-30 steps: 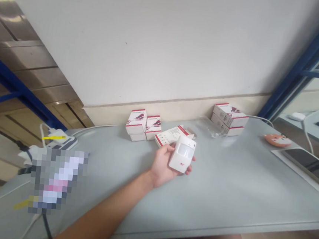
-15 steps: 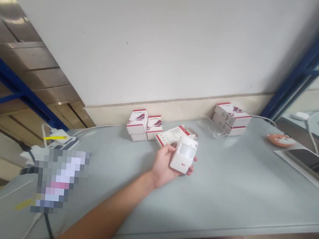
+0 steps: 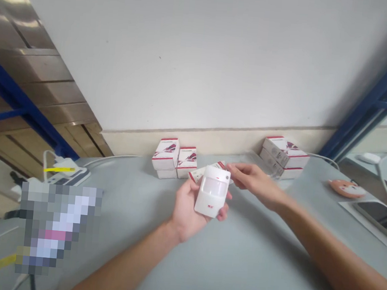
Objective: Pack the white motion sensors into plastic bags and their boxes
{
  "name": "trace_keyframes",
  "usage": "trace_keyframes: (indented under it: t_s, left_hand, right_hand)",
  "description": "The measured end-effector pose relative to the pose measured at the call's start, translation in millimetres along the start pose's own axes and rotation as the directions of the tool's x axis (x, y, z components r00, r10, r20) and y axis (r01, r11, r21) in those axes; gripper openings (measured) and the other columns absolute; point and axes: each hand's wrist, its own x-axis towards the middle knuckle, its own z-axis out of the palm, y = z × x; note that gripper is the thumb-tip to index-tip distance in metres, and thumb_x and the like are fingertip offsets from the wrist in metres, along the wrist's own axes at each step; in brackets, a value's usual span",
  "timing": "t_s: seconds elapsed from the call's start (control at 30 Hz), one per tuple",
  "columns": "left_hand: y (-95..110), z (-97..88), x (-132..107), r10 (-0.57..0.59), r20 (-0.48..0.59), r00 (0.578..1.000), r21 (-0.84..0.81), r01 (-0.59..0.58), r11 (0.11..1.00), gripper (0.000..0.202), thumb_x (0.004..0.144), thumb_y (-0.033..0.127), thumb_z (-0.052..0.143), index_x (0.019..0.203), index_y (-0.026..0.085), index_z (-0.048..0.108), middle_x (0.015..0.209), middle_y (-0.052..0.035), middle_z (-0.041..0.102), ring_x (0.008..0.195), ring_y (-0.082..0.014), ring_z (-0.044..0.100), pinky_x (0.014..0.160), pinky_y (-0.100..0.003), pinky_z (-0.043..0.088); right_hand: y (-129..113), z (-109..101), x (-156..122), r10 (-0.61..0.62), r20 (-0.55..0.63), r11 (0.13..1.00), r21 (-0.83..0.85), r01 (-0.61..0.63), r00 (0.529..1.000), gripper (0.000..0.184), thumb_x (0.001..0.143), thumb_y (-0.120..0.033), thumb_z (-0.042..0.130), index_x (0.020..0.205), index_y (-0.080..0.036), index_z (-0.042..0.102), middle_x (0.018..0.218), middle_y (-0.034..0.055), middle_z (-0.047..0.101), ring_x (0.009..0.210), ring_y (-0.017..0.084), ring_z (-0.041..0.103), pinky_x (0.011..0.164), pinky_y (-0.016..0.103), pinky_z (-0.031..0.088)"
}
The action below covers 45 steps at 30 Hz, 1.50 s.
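Observation:
A white motion sensor (image 3: 211, 196) with a pale curved window and a small red logo lies face up in my left hand (image 3: 186, 207), whose fingers wrap around it. My right hand (image 3: 249, 179) comes in from the right, its thumb and fingertips pinched together at the sensor's top right corner, beside a small dark round spot. What those fingertips hold, if anything, is too small to make out. Behind the sensor lies a white and red box (image 3: 195, 176), mostly hidden by the sensor and my hands.
Several small white boxes (image 3: 165, 154) stand against the wall at left of centre. Two more stacked boxes (image 3: 289, 153) sit to the right, near clear plastic wrap. Farther right are an orange animal-faced object (image 3: 347, 188) and a dark tablet-like device (image 3: 381, 220). A power strip (image 3: 72, 175) lies left.
My right hand has come into view from the right and reached the sensor's top corner. My left hand still holds the sensor, now slightly lower and further left in view.

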Motion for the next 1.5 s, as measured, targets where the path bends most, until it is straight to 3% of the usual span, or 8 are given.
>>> trace_keyframes:
  t_s: [0.1, 0.4, 0.6, 0.83, 1.0, 1.17, 1.3, 1.5]
  left_hand:
    - [-2.9, 0.1, 0.8, -0.011, -0.030, 0.999, 0.023, 0.012, 1.000, 0.046, 0.086, 0.037, 0.048, 0.113, 0.009, 0.072, 0.093, -0.0199, 0.075, 0.064, -0.0266, 0.064, 0.064, -0.039, 0.046]
    - [-6.0, 4.5, 1.7, -0.034, -0.049, 0.998, 0.134, 0.041, 0.990, 0.050, 0.101, 0.043, 0.039, 0.114, 0.009, 0.071, 0.090, -0.0189, 0.074, 0.061, -0.0246, 0.065, 0.062, -0.036, 0.046]
    - [-17.9, 1.0, 1.9, -0.285, -0.052, 0.957, 0.268, 0.288, 0.919, 0.064, 0.104, 0.060, 0.033, 0.113, 0.010, 0.072, 0.088, -0.0154, 0.071, 0.058, -0.0205, 0.063, 0.061, -0.034, 0.044]
    - [-13.9, 1.4, 2.8, -0.382, -0.014, 0.924, 0.355, 0.361, 0.862, 0.066, 0.106, 0.064, 0.031, 0.111, 0.011, 0.070, 0.090, -0.0141, 0.070, 0.059, -0.0172, 0.059, 0.062, -0.032, 0.043]
    - [-4.5, -6.3, 4.5, -0.385, 0.014, 0.923, 0.394, 0.349, 0.850, 0.065, 0.104, 0.065, 0.037, 0.115, 0.010, 0.069, 0.091, -0.0155, 0.071, 0.060, -0.0190, 0.061, 0.062, -0.033, 0.046]
    - [-1.8, -19.9, 8.3, -0.364, -0.001, 0.931, 0.372, 0.338, 0.864, 0.062, 0.104, 0.063, 0.039, 0.116, 0.010, 0.070, 0.093, -0.0170, 0.073, 0.062, -0.0220, 0.066, 0.061, -0.033, 0.046]
    - [-1.3, -26.7, 11.7, -0.411, 0.066, 0.909, 0.342, 0.366, 0.865, 0.062, 0.103, 0.063, 0.043, 0.121, 0.010, 0.070, 0.097, -0.0183, 0.074, 0.065, -0.0235, 0.069, 0.064, -0.035, 0.047]
    - [1.4, -29.0, 12.1, -0.443, 0.110, 0.890, 0.295, 0.396, 0.869, 0.060, 0.103, 0.062, 0.046, 0.120, 0.010, 0.070, 0.098, -0.0191, 0.074, 0.067, -0.0239, 0.069, 0.065, -0.035, 0.047]
  right_hand:
    - [8.9, 3.6, -6.9, 0.065, 0.076, 0.993, 0.092, -0.072, 0.995, 0.046, 0.094, -0.066, 0.065, 0.081, -0.022, 0.071, 0.067, -0.0016, 0.057, 0.068, 0.015, 0.044, 0.063, 0.031, 0.031]
    - [16.8, 3.1, 0.2, 0.146, -0.262, 0.952, 0.299, -0.064, 0.954, 0.033, 0.092, -0.052, 0.072, 0.078, -0.022, 0.073, 0.064, -0.0053, 0.031, 0.061, 0.013, 0.027, 0.058, 0.030, 0.028]
    - [32.6, -67.2, 19.8, 0.097, -0.596, 0.828, 0.492, 0.268, 0.797, 0.025, 0.081, -0.041, 0.086, 0.087, -0.022, 0.072, 0.072, -0.0054, 0.040, 0.054, 0.007, 0.027, 0.045, 0.023, 0.026]
    - [40.8, -129.2, 17.4, 0.042, -0.666, 0.746, 0.517, 0.420, 0.744, 0.034, 0.073, -0.044, 0.096, 0.084, -0.024, 0.071, 0.063, -0.0087, 0.028, 0.051, 0.008, 0.021, 0.040, 0.022, 0.025]
    - [44.0, -135.5, 18.7, 0.015, -0.648, 0.721, 0.535, 0.440, 0.762, 0.023, 0.081, -0.041, 0.091, 0.085, -0.028, 0.072, 0.063, -0.0067, 0.034, 0.051, 0.010, 0.023, 0.039, 0.023, 0.027]
    - [41.9, -123.9, 21.1, 0.040, -0.592, 0.737, 0.562, 0.376, 0.805, 0.024, 0.087, -0.052, 0.084, 0.091, -0.031, 0.073, 0.083, -0.0011, 0.062, 0.059, 0.011, 0.047, 0.046, 0.021, 0.045]
    - [44.8, -127.2, 19.5, 0.010, -0.603, 0.778, 0.506, 0.373, 0.797, 0.019, 0.085, -0.042, 0.087, 0.092, -0.029, 0.074, 0.088, -0.0015, 0.064, 0.073, 0.011, 0.060, 0.054, 0.017, 0.052]
    - [50.2, -134.0, 18.3, 0.025, -0.560, 0.794, 0.515, 0.324, 0.828, 0.021, 0.084, -0.026, 0.083, 0.103, -0.030, 0.075, 0.088, -0.0030, 0.065, 0.072, 0.010, 0.060, 0.057, 0.018, 0.053]
